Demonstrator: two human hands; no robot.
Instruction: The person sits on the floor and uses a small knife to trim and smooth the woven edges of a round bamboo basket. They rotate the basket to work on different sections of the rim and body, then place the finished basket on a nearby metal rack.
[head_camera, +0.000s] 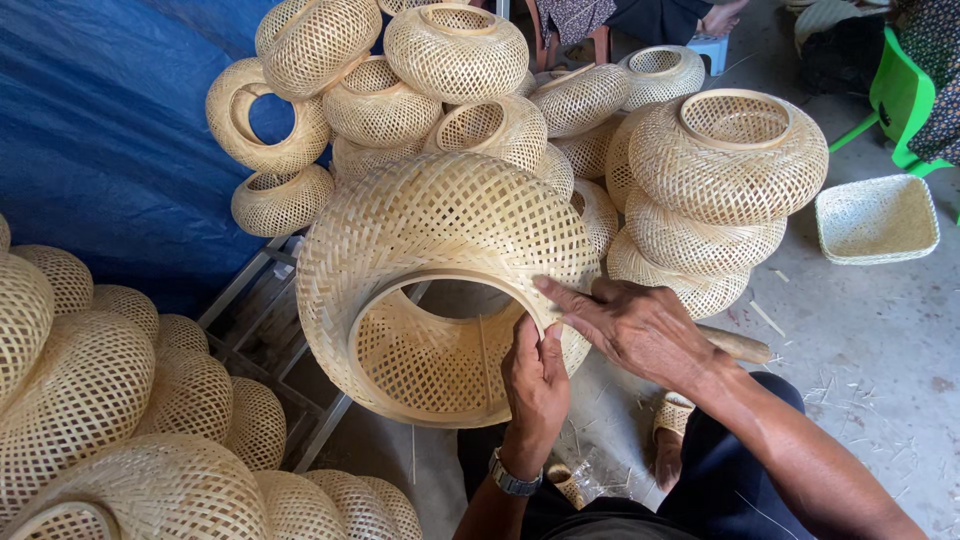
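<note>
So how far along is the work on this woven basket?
Done: the woven basket's body looks fully woven, like the stacked finished baskets. In hand: both hands, left hand and right hand, press at its rim hoop. Whether any rim work remains cannot be told.

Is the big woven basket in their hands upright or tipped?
Tipped: the woven bamboo basket lies sideways, its round opening facing the camera.

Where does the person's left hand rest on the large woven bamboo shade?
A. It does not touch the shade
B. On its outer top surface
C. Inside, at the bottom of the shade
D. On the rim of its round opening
D: the left hand grips the rim of the round opening of the woven bamboo shade, while the right hand lies on the same rim beside it.
</note>
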